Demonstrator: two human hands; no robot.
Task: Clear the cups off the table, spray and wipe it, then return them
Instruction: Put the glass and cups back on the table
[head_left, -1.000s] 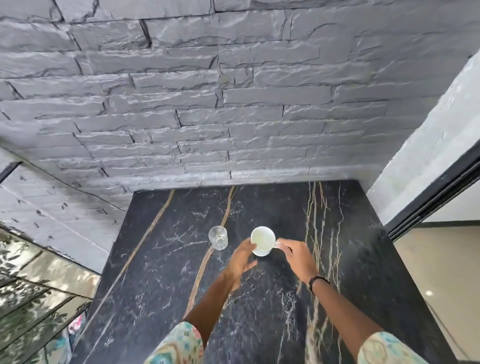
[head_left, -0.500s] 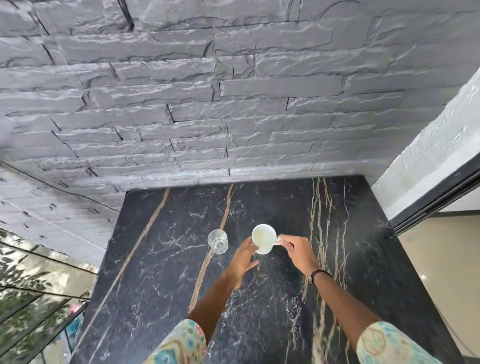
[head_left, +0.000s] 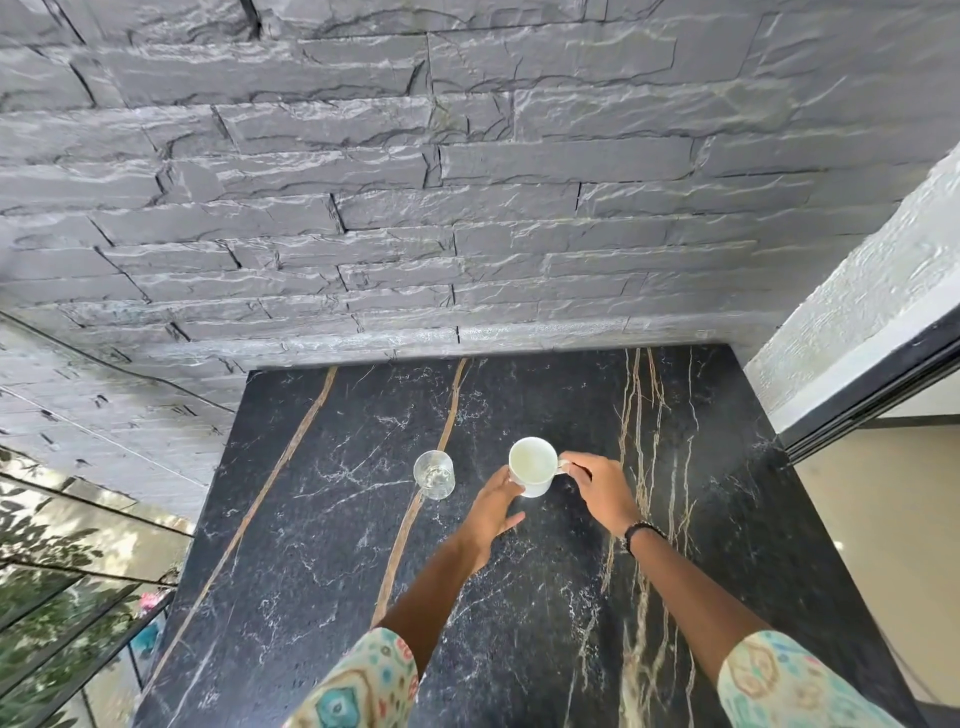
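Observation:
A white mug stands upright near the middle of the black marble table. My right hand pinches its handle on the right side. The fingers of my left hand touch the mug's left wall, with the thumb spread out toward me. A clear drinking glass stands a little to the left of the mug, apart from both hands.
A grey stone wall runs along the table's far edge. A white wall and dark door frame stand at the right. A glass railing with plants behind it lies at the lower left.
The view has tilted up slightly. Both hands stay at the mug, which keeps its place beside the glass.

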